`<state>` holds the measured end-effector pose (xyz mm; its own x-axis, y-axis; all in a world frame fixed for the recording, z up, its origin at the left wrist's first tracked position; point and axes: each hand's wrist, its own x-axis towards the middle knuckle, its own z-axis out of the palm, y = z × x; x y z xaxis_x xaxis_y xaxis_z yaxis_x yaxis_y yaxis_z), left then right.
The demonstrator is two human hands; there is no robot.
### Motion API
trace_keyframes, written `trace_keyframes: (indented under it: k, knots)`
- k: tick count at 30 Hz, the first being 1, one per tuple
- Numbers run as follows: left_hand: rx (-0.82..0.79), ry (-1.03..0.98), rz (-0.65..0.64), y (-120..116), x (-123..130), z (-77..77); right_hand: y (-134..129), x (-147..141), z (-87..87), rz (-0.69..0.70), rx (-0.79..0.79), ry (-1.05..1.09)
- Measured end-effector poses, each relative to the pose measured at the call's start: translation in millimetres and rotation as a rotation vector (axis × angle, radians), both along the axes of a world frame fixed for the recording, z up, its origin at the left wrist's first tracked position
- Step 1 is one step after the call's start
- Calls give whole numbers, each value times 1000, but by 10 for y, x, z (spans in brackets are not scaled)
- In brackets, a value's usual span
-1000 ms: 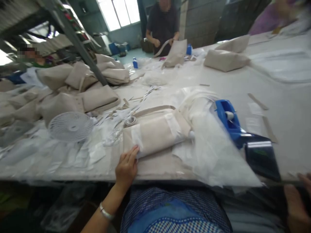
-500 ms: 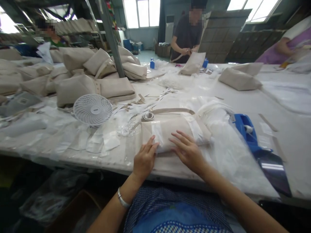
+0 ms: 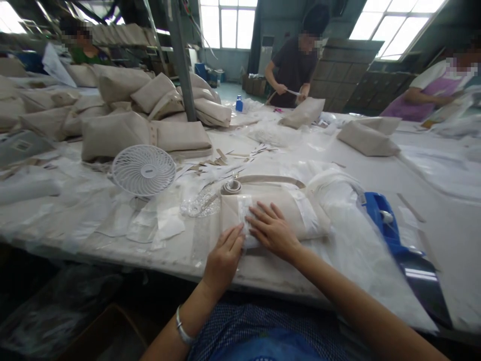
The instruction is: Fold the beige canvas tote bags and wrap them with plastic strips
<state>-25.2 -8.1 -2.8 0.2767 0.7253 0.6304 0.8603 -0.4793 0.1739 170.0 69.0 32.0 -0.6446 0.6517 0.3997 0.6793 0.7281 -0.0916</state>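
Note:
A beige bag (image 3: 278, 198) lies flat near the table's front edge, with pale strips across it. Its rolled strap end (image 3: 230, 187) rests at the upper left corner, and the strap runs along the back. My right hand (image 3: 272, 229) lies on the bag with fingers spread, fingertips at the left strip. At the bag's lower left edge is my left hand (image 3: 224, 258), fingers together and pressed on the strip's lower end; whether it pinches anything is hidden.
A white fan (image 3: 144, 170) stands left, before piled beige bags (image 3: 116, 133) and a metal post. Clear plastic sheets (image 3: 353, 250) and a blue tape dispenser (image 3: 381, 215) lie right. People work across the table (image 3: 432, 170).
My right hand has moved left on the bag, closer to my left hand. The left hand's fingers have drawn together at the strip. The camera view has shifted slightly.

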Motion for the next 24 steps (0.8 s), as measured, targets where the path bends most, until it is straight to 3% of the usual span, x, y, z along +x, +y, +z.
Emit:
trace_keyframes:
  k: [3, 6, 13, 19, 22, 24]
  knots:
    - [-1, 68, 5, -4, -28, -20, 12, 61, 29, -24, -20, 18]
    - [-45, -3, 3, 3, -59, -44, -45, 115, 45, -10, -16, 38]
    - [-167, -172, -37, 36, -96, -78, -522, 104, -103, 172, 55, 173]
    - [-245, -193, -69, 39, -172, 56, -600, 102, -228, 23, 90, 236]
    - [-358, -201, -124, 11, -165, 164, -536, 131, -227, -16, 24, 237]
    - [-390, -207, -96, -9, -111, 185, -523, 158, -199, 5, -49, 262]
